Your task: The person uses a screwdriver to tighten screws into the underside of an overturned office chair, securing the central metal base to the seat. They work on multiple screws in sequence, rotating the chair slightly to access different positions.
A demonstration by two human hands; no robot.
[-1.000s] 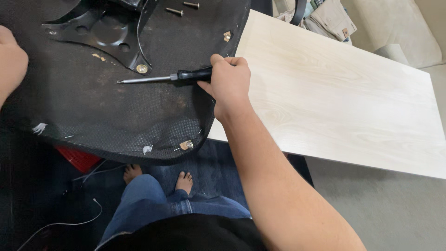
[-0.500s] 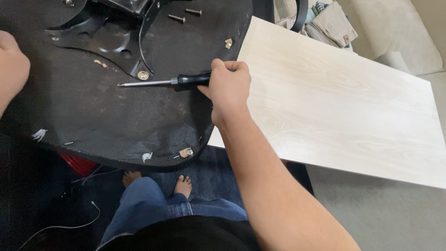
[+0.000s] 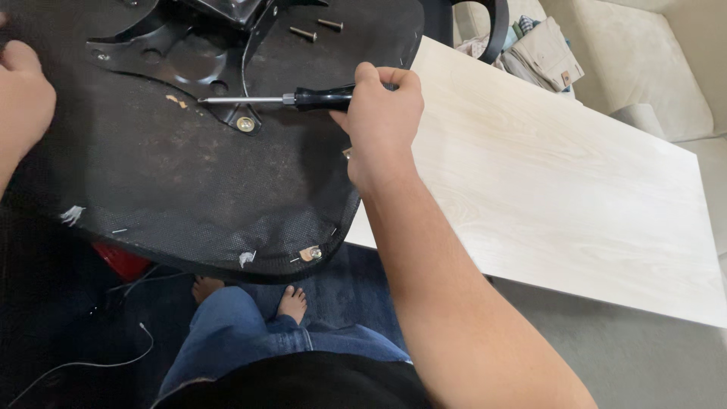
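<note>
**Screwdriver laid across an upturned seat base**

Across the upper left of the frame lies a broad, rounded black seat base [image 3: 189, 189], underside up, covered in a coarse, mesh-like fabric with scuffed, dusty patches and small white tufts along its curved lower edge. A black pressed-metal bracket plate [image 3: 178, 57] with curved arms and round holes sits at its top, and a brass-coloured washer and bolt head [image 3: 245, 123] shows just below one arm.

The right hand [image 3: 382, 121], at upper centre, has its grip pressed together around the glossy black handle of a slim steel-shafted screwdriver [image 3: 280, 99]. The tool lies nearly level, its tip pointing left and ending at the edge of the bracket plate, just above the washer. The left hand [image 3: 23, 106] shows at the left edge, resting on the fabric; whether its grip is spread or curled cannot be told.

Two dark loose screws [image 3: 316, 29] lie on the fabric near the top, apart from the screwdriver. A pale, wood-grained rectangular board [image 3: 560, 189] slants across the right of the frame, beside the seat base. Beige folded cloth [image 3: 541, 57] lies at upper right. Bare feet [image 3: 291, 303] and blue denim legs show at the bottom.
</note>
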